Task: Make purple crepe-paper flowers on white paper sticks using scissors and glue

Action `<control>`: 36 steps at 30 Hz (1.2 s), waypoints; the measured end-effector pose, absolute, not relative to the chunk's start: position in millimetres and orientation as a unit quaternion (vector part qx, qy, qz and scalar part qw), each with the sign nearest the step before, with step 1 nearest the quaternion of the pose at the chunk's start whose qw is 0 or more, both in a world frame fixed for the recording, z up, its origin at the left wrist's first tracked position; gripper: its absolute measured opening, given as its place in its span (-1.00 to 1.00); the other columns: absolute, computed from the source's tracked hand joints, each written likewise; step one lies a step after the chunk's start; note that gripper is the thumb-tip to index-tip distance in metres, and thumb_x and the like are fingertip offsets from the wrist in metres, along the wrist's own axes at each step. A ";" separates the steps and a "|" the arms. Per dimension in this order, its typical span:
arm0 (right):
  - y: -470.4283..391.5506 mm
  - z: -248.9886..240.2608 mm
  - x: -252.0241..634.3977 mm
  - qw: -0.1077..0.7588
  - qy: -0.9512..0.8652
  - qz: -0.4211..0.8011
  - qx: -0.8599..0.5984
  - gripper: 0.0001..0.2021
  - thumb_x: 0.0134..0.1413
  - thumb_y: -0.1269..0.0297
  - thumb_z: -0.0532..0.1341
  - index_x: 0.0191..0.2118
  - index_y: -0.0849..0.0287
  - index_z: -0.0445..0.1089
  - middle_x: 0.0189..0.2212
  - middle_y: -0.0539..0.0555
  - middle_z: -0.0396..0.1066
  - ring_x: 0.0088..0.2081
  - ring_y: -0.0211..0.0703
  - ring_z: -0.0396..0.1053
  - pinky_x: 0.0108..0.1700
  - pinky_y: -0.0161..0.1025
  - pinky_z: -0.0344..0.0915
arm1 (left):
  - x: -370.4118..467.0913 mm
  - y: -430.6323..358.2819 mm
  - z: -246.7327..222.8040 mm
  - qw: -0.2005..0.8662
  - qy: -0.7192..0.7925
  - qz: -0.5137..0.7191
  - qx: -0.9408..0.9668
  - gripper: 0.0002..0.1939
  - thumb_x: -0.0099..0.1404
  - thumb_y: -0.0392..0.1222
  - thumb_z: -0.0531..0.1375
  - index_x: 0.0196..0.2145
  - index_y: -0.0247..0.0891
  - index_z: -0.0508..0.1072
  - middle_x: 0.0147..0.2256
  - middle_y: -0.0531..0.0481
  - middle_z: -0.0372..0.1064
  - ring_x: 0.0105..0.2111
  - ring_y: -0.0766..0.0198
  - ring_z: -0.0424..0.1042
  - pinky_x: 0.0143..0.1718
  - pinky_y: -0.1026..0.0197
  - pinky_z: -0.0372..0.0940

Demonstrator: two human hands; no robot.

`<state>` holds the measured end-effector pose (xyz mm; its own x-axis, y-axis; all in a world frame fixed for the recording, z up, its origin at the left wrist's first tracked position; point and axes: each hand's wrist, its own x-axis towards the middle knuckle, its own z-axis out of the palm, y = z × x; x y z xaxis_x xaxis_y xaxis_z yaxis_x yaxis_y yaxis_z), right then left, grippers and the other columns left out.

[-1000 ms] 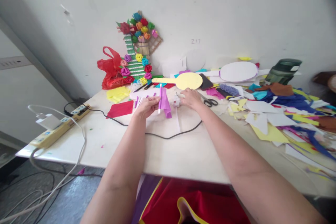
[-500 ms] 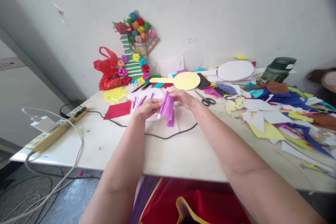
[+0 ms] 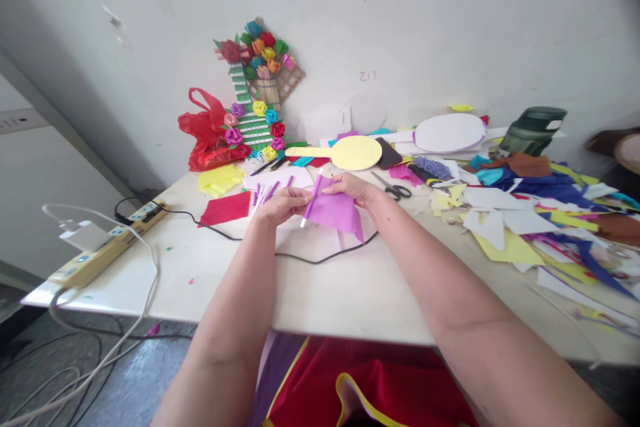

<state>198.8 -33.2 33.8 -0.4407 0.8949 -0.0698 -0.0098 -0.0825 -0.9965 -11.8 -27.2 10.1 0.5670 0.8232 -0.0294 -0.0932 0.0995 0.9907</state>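
Observation:
Over the table, my left hand (image 3: 286,205) pinches a white paper stick (image 3: 304,221) whose middle is wrapped in purple crepe paper. From the stick a loose sheet of purple crepe paper (image 3: 336,209) spreads to the right, its lower corner hanging down. My right hand (image 3: 351,187) grips the sheet's upper edge between thumb and fingers. Just left of my hands lie several white sticks with purple wrapping (image 3: 268,193). Beside them is a piece of red crepe paper (image 3: 226,208).
Behind my hands is a yellow paddle-shaped cutout (image 3: 356,153); scissors (image 3: 397,191) lie to the right. Paper scraps (image 3: 505,213) cover the table's right side. A black cable (image 3: 315,261) crosses in front. A power strip (image 3: 115,240) stands at the left edge.
The purple sheet, which hung folded downward, is now spread out to the right. My right hand has shifted slightly along with it, while my left hand stays on the stick.

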 end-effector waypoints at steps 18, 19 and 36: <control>-39.2 37.2 197.3 0.361 -0.596 0.620 -0.361 -0.86 -0.28 0.41 0.31 -0.45 0.27 0.44 -0.54 0.03 0.46 -0.50 -0.26 0.39 -0.42 -0.35 0.32 | -8.0 -30.4 13.5 0.645 0.325 0.336 0.604 -0.81 -0.07 -0.21 0.35 -0.49 -0.39 0.51 -0.63 0.02 0.32 -0.63 0.44 0.25 -0.53 0.33 0.21; -39.4 37.3 197.1 0.362 -0.596 0.619 -0.362 -0.86 -0.28 0.41 0.30 -0.44 0.27 0.44 -0.54 0.03 0.46 -0.50 -0.26 0.38 -0.42 -0.35 0.32 | -8.1 -30.0 13.1 0.644 0.327 0.335 0.606 -0.80 -0.07 -0.21 0.36 -0.48 -0.39 0.52 -0.61 0.00 0.34 -0.62 0.43 0.26 -0.53 0.33 0.22; -35.1 35.0 192.2 0.389 -0.638 0.553 -0.368 -0.92 -0.21 0.33 0.22 -0.53 0.23 0.36 -0.59 -0.03 0.34 -0.54 -0.28 0.26 -0.49 -0.34 0.18 | -6.7 -28.7 11.4 0.620 0.345 0.322 0.627 -0.75 -0.05 -0.19 0.35 -0.38 -0.39 0.55 -0.50 -0.10 0.45 -0.54 0.34 0.37 -0.43 0.27 0.32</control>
<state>192.2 -35.1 35.0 -0.4259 0.9004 0.0888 0.0392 0.1164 -0.9924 -6.7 -28.7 11.4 0.5552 0.8314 -0.0249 0.0331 0.0078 0.9994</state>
